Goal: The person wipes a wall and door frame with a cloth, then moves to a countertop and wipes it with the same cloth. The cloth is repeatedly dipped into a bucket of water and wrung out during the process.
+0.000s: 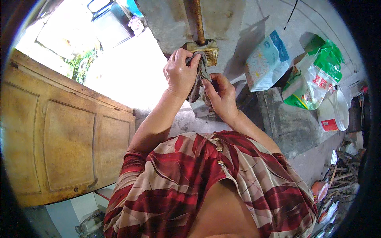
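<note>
A grey, damp-looking cloth hangs bunched between my two hands. My left hand pinches its upper end between thumb and fingers. Lower and to the right, my right hand grips the cloth's edge with thumb and forefinger. Just beyond my left hand is a stained, yellowish block-like piece at the foot of a rusty brown pole. The lower folds of the cloth are partly hidden behind my hands.
A wooden panelled door stands at the left beside a bright opening. To the right are a blue-and-white floral package, a green-and-white plastic bag and a white bucket on a grey ledge. Firewood sticks lie at the lower right.
</note>
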### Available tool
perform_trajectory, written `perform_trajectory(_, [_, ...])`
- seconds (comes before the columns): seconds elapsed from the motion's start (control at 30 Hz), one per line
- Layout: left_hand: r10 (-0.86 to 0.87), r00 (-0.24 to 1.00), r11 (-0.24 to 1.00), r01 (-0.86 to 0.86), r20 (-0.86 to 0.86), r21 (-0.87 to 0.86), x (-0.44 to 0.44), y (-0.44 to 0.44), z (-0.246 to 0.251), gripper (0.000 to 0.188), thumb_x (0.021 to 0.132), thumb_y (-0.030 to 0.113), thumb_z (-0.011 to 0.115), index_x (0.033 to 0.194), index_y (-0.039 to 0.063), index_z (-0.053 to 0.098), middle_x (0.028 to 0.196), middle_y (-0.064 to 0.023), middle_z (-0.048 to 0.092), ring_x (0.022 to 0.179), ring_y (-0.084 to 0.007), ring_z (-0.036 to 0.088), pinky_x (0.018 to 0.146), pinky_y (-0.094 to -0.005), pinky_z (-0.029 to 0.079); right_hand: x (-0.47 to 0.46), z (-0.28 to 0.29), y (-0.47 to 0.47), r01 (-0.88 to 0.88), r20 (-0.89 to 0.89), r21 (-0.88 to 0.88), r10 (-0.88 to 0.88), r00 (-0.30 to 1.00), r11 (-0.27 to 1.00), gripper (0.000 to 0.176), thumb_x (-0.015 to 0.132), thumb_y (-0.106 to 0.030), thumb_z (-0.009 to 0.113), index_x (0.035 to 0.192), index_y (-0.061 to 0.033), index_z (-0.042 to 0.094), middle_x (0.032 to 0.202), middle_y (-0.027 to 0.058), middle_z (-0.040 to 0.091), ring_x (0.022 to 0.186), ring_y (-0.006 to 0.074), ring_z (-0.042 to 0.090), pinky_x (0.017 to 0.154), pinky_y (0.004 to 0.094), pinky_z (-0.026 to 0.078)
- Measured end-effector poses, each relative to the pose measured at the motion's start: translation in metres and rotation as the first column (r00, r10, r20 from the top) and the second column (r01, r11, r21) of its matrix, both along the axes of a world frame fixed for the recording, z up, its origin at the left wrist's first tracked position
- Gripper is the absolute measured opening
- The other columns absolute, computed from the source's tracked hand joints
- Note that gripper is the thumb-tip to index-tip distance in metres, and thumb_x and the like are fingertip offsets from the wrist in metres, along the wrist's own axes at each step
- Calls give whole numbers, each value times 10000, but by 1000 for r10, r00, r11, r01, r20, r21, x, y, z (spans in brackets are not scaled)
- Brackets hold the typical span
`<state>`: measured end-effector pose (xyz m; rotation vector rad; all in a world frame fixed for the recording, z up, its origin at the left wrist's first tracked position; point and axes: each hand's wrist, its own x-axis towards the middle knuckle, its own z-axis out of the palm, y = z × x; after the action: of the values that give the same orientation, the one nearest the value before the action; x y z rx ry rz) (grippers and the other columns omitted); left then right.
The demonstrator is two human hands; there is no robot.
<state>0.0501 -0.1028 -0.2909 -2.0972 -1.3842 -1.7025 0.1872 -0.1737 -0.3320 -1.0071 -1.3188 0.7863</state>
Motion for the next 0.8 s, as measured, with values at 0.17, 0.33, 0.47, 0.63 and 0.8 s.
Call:
perform_trajectory(0.17, [46, 998, 999, -47, -44, -10, -13, -5, 5, 228, 769, 122, 799, 810, 81, 579, 777, -79, 636, 713, -315, 641, 619, -414, 512, -5, 2, 5, -41, -30, -139, 37, 999, 990, 182, 914, -105, 702, 993, 41, 629, 789, 84, 640, 689, 128, 567, 612, 293, 478])
perform_trajectory(0.33, [3, 999, 1000, -3, -35, 4, -4, -3, 4, 223, 764, 100, 822, 818, 60, 609, 788, -101, 660, 726, -307, 667, 651, -381, 530, 3, -5, 1, 47, 47, -54, -44, 998, 997, 202, 908, -119, 711, 989, 47, 630, 784, 100, 646, 690, 129, 565, 618, 302, 482])
perform_trajectory(0.47, [30, 997, 1000, -30, -76, 2, 4, 2, 7, 218, 764, 117, 819, 816, 62, 615, 797, -96, 664, 724, -307, 670, 642, -379, 535, 6, -3, 1, -2, -72, -113, -7, 997, 994, 220, 904, -137, 718, 979, 50, 629, 752, 112, 635, 664, 131, 555, 602, 310, 477])
perform_trajectory(0.63, [70, 998, 996, -70, 2, -52, -13, -6, 7, 207, 771, 99, 795, 798, 75, 591, 764, -88, 634, 684, -316, 639, 610, -396, 511, 3, 2, 1, 29, 63, -75, -24, 998, 997, 221, 910, -143, 716, 986, 45, 627, 741, 96, 629, 649, 132, 550, 577, 309, 468])
perform_trajectory(0.8, [13, 1000, 1000, -13, -1, -28, 1, -2, 8, 203, 790, 77, 793, 802, 49, 592, 765, -101, 638, 697, -289, 652, 640, -357, 521, 4, 3, 0, 9, 9, -120, -8, 1000, 993, 217, 920, -147, 710, 997, 38, 626, 738, 70, 610, 660, 121, 539, 578, 299, 462])
